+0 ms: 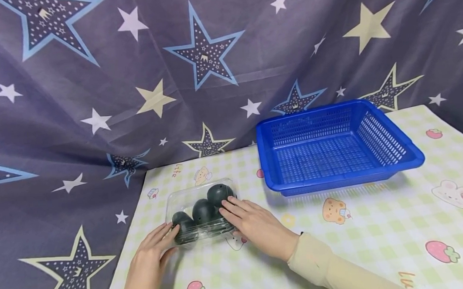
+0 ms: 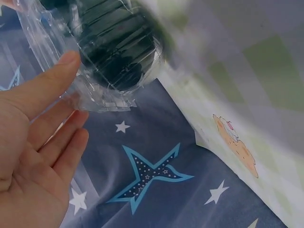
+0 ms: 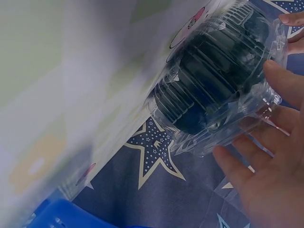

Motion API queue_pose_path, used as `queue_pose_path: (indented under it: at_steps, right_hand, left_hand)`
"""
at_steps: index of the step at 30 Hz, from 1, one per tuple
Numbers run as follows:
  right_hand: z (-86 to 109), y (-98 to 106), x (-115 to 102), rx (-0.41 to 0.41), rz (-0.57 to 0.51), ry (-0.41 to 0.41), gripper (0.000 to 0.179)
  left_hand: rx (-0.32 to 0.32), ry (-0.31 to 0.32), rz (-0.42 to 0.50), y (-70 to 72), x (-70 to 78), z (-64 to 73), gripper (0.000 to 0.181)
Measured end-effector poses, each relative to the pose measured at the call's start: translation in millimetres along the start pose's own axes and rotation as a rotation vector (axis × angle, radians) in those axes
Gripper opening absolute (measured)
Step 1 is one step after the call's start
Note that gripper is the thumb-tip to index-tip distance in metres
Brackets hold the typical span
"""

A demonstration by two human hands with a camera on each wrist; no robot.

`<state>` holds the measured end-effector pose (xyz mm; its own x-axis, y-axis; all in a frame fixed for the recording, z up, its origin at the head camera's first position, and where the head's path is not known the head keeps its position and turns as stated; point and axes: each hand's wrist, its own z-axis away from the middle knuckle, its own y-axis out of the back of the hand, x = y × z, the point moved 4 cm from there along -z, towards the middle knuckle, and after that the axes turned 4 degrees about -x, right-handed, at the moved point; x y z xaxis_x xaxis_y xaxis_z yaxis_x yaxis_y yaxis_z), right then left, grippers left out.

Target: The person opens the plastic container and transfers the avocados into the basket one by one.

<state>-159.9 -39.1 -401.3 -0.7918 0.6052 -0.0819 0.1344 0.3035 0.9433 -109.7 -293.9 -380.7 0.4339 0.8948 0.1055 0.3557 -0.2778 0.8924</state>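
Observation:
On the table, a clear plastic clamshell box [image 1: 175, 200] lies with several dark green balls [image 1: 203, 211] inside; small dots mark some of them. My left hand [image 1: 148, 253] holds the box's left end, fingers over the top edge and thumb at the near side. In the left wrist view, the thumb of that hand [image 2: 38, 128] lies against the box's rim. My right hand [image 1: 255, 224] grips the right end, its fingers spread over the top beside the rightmost ball. The right wrist view has the ribbed box [image 3: 213, 76] between thumb and fingers.
A blue perforated plastic basket [image 1: 339, 180] stands at the back right of the table. A green-and-white checked cloth [image 1: 363, 251] with cartoon prints covers the tabletop. Behind it hangs a dark curtain [image 1: 214, 106] with stars, which also falls past the table's left edge.

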Motion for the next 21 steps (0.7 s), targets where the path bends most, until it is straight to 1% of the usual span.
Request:
queue_pose_path:
  at_steps: [5, 12, 14, 19, 21]
  right_hand:
    - [-0.4, 1.1, 0.1, -0.002, -0.007, 0.009, 0.059]
    - [-1.8, 3.6, 0.3, -0.012, 0.003, 0.024, 0.056]
    - [-1.9, 3.8, 0.2, -0.012, 0.003, 0.028, 0.056]
    - [-2.8, 3.7, 0.2, 0.017, 0.02, 0.041, 0.056]
    - [-3.3, 3.4, 0.2, 0.031, 0.028, 0.046, 0.055]
  left_hand:
    - [-0.023, 0.021, -0.015, 2.1, 0.5, -1.8, 0.058]
    - [-0.062, 0.074, -0.026, 3.9, -0.1, -2.5, 0.058]
    - [-0.059, 0.065, -0.023, 3.6, -0.3, -2.5, 0.058]
    - [-0.021, -0.006, -0.008, 1.8, 0.2, -1.8, 0.059]
    - [-0.021, -0.021, -0.012, 0.8, 0.5, -0.5, 0.059]
